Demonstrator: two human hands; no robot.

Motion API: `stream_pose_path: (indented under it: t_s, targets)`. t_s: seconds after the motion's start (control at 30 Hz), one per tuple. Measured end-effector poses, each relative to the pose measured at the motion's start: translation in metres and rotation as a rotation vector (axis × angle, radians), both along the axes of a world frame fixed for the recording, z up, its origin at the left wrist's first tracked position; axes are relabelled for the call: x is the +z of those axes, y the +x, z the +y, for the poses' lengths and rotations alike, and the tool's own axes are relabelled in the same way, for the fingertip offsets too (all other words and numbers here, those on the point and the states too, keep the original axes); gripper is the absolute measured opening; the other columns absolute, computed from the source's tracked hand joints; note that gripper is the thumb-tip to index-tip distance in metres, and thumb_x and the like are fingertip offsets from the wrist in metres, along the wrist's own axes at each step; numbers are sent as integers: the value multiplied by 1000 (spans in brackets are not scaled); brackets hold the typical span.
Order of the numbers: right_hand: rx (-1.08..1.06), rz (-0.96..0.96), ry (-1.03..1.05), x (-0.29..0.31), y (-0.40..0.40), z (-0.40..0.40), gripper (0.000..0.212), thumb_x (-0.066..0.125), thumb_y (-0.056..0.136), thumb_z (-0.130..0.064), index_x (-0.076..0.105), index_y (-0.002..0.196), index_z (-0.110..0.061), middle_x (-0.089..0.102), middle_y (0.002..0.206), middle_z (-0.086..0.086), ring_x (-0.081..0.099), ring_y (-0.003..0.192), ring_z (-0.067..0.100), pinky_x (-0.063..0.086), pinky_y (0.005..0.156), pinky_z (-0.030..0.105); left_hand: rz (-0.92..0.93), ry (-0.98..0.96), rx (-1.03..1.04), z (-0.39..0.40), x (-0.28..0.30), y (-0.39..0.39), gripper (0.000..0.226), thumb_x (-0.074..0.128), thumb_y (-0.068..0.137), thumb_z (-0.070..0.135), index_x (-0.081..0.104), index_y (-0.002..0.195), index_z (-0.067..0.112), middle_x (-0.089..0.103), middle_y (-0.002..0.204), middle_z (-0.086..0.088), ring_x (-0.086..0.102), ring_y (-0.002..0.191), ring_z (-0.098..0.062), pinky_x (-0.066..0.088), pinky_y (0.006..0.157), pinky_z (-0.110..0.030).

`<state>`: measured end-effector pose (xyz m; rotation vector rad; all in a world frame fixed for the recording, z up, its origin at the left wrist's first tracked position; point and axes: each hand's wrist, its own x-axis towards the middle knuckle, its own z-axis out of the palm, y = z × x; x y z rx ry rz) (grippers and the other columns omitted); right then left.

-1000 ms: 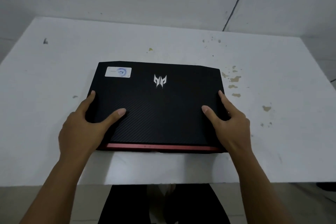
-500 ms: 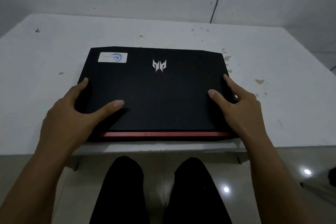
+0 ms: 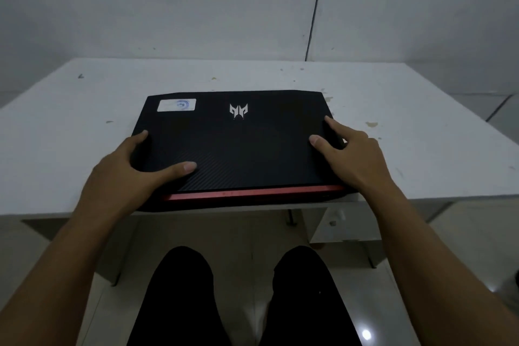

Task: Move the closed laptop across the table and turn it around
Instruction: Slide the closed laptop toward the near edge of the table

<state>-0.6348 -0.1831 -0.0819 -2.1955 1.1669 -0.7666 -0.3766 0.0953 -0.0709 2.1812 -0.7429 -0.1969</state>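
Right now your left hand (image 3: 120, 174) and right hand (image 3: 356, 154) both grip the closed black laptop (image 3: 238, 149), one on each side edge. On the left, your thumb lies flat across the lid, pointing toward the middle, while the index finger runs up along the left edge — the rest of the fingers wrap under and out of sight. On the right, the thumb presses down on the lid near the edge and the index finger stretches forward along the right side; the other fingers curl around the edge. Both hands are clamped on the machine.

It sits at the near side of the white table (image 3: 421, 109), its red strip (image 3: 252, 193) facing you and slightly overhanging the table's front edge. A silver logo (image 3: 238, 111) shows near the far edge of the lid, with a white sticker (image 3: 176, 105) in the far-left corner. Whether the near end is lifted off the tabletop, you cannot tell — the underside is in shadow. Your dark-trousered knees (image 3: 179, 275) show below the table.
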Motion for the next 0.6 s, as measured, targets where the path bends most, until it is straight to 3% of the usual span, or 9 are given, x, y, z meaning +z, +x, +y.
stream_pose_path:
  t_s: [0.23, 0.43, 0.6]
  targets:
    - [-10, 83, -34, -10, 1, -1, 74, 52, 83, -77, 51, 149, -42, 63, 143, 0, 61, 122, 27, 48, 91, 38, -75, 77, 12, 3, -5, 9, 124, 64, 42, 100, 44, 151, 45, 51, 153, 4, 51, 134, -27, 43, 102, -48]
    - [-32, 169, -92, -12, 8, -6, 72, 45, 87, -76, 49, 150, -42, 65, 139, 1, 62, 117, 28, 40, 78, 33, -121, 144, -22, -2, -8, 24, 121, 58, 44, 103, 42, 150, 46, 54, 149, 2, 54, 130, -28, 44, 96, -44]
    - [-23, 227, -100, -10, 11, -8, 74, 43, 87, -77, 48, 151, -41, 67, 136, 3, 62, 117, 29, 39, 77, 34, -139, 219, -48, -3, -9, 32, 119, 53, 47, 105, 40, 151, 48, 53, 151, 3, 53, 132, -26, 42, 96, -43]
